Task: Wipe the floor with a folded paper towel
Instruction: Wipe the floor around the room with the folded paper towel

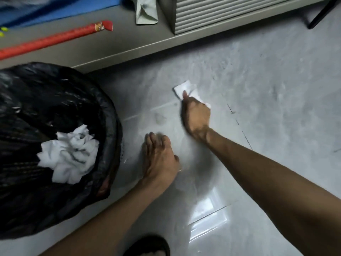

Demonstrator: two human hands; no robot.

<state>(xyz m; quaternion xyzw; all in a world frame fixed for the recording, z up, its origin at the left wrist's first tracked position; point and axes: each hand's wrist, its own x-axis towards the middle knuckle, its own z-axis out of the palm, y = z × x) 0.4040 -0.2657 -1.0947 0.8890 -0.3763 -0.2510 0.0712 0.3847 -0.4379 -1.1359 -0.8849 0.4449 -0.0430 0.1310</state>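
A folded white paper towel [182, 89] lies flat on the glossy grey floor [267, 100], near the middle of the view. My right hand [196, 117] presses down on its near part, fingers closed over it; only the far corner and a bit at the right show. My left hand [159, 159] rests flat on the floor closer to me, fingers together and pointing away, holding nothing. A faint smudge [159, 120] marks the floor between the two hands.
A bin lined with a black bag [55, 100] stands at the left, crumpled white paper [68, 154] inside. Behind runs a raised grey ledge [129, 43] with a red roll [55, 37], blue cloth [60, 8] and a slatted panel [212, 12]. A dark sandal [149, 246] shows at the bottom.
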